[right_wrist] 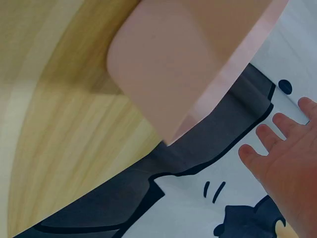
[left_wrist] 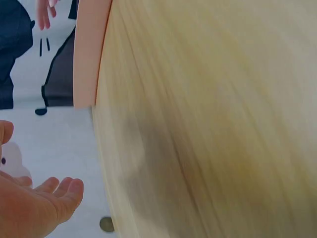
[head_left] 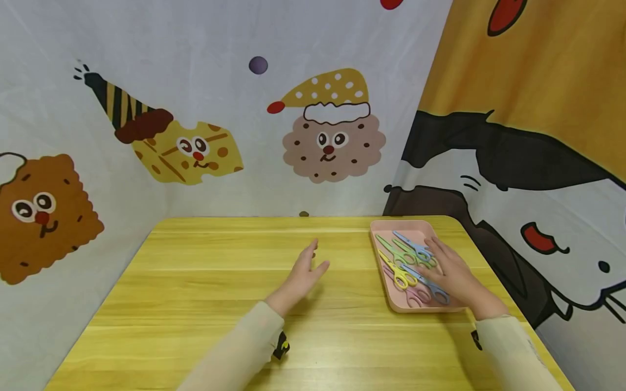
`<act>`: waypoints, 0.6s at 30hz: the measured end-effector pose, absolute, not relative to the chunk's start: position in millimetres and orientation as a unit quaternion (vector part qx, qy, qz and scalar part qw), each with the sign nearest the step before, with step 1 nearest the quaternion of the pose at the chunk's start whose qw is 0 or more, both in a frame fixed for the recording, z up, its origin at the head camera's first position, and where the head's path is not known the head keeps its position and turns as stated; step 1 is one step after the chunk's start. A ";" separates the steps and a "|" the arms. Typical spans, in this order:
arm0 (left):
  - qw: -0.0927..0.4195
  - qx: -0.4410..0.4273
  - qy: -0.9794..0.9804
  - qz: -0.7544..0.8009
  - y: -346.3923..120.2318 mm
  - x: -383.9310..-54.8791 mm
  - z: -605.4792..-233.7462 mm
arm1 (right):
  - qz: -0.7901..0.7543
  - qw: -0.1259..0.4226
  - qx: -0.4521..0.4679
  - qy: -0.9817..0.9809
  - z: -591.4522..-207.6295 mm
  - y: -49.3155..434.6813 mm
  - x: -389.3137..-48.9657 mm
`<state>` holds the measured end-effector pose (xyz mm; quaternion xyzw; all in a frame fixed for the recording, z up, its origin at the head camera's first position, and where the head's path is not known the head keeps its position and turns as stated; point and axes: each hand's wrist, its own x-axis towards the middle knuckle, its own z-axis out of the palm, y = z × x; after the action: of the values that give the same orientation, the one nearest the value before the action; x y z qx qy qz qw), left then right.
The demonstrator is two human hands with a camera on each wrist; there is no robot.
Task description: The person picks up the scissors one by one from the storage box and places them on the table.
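A pink tray (head_left: 398,305) stands at the table's right side with several scissors lying in it. Among them are yellow scissors (head_left: 400,277), light-blue scissors (head_left: 413,245), green scissors (head_left: 388,247), blue scissors (head_left: 437,291) and pink scissors (head_left: 417,297). My right hand (head_left: 452,274) hovers over the tray's right side with its fingers spread, covering part of the scissors. In the right wrist view this hand (right_wrist: 290,158) shows straight, parted fingers beside the tray. My left hand (head_left: 299,277) is held above the middle of the table, left of the tray, fingers extended and nothing in it.
The yellow wood-grain table (head_left: 195,282) reaches back to a white cloth wall (head_left: 220,32) printed with cartoon snacks. A curtain with a cartoon animal (head_left: 552,217) runs along the right edge of the table, close to the tray.
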<state>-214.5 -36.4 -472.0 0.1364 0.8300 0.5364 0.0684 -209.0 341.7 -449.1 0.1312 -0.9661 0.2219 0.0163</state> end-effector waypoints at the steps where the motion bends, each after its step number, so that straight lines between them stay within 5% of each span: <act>1: 0.071 0.135 0.825 0.544 -32.9 -213.8 -472.8 | 0.222 0.016 0.129 -0.966 -449.3 343.0 -208.5; 18: 0.068 0.084 0.798 0.592 27.9 -199.6 -477.6 | 0.262 0.010 0.055 -0.964 -454.8 359.7 -199.5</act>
<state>-199.6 27.9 -477.6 0.0840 0.7985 0.5923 0.0678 -199.5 359.7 -454.8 0.0548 -0.9636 0.2617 0.0098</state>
